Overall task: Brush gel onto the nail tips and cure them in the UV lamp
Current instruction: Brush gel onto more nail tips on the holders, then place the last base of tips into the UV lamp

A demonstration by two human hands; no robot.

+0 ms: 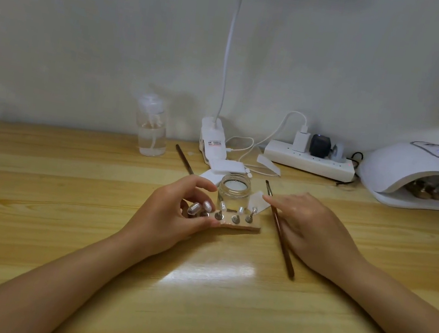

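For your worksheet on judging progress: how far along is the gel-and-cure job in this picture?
Done: the jar stands open, and the UV lamp already holds something.
In hand: the left hand grips the holder with the nail tips; the right hand rests on the brush, not lifting it.
Left: brushing and curing these tips.

UV lamp (411,169) display glows (blurred, unreadable); clip label (215,143) illegible.

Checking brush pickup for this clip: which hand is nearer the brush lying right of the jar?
Right. The right hand rests beside the brush, fingertips at its shaft. The left hand is across the jar, gripping the nail-tip stand.
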